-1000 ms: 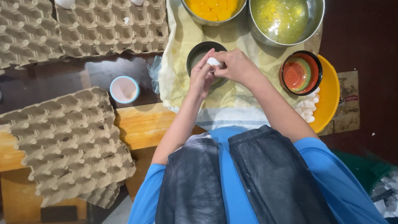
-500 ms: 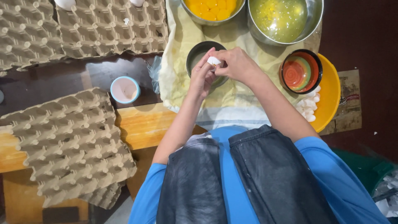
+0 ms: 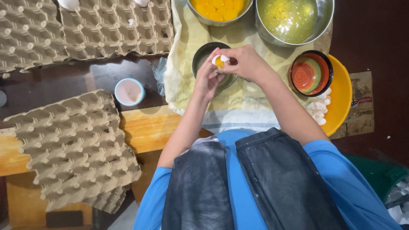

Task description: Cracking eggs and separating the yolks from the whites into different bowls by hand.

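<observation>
Both my hands hold a cracked white egg (image 3: 219, 61) over a small dark bowl (image 3: 203, 54). My left hand (image 3: 207, 77) grips one shell half from below, and my right hand (image 3: 244, 62) grips the other from the right. The shell is pulled apart and orange yolk shows between the halves. The bowl stands on a pale yellow cloth (image 3: 186, 79).
A steel bowl of yolks (image 3: 217, 9) and a steel bowl of egg white (image 3: 292, 19) stand behind. A striped bowl (image 3: 310, 72) sits in a yellow dish (image 3: 341, 93) with shell pieces. Empty cardboard egg trays (image 3: 72, 145) lie at left, near a small white cup (image 3: 129, 91).
The egg was whole between my hands before. Now the shell is split open and the yolk is visible.
</observation>
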